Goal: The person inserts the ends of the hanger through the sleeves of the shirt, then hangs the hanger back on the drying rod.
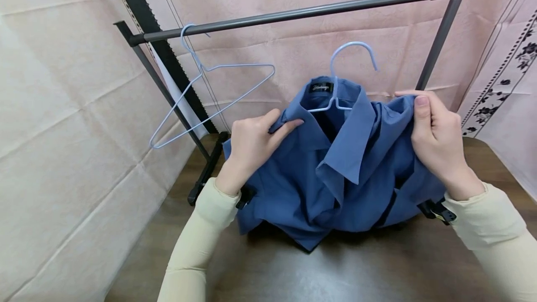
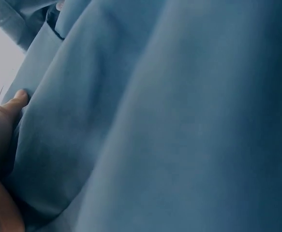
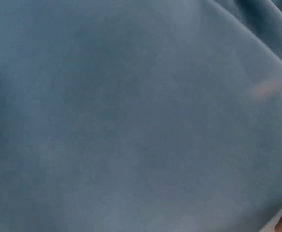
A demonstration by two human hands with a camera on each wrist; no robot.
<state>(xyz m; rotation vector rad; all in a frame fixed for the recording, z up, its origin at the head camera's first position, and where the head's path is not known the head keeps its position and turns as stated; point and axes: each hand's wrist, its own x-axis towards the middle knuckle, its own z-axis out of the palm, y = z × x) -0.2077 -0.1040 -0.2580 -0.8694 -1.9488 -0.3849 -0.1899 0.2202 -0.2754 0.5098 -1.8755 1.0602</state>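
A blue collared shirt is held up over the table, its lower part bunched. Inside its neck sits a light blue wire hanger, whose hook rises above the collar, apart from the rack's bar. My left hand pinches the shirt at the shoulder on the left, by the collar. At the opposite shoulder my right hand grips the fabric, thumb in front. Blue cloth fills most of the left wrist view, with the thumb at its left edge. The right wrist view is nearly all shirt fabric.
A dark metal rack with a horizontal bar stands behind the shirt. Another light blue wire hanger hangs from the bar's left end. Below is a brown wooden table. Pale patterned curtains surround the table.
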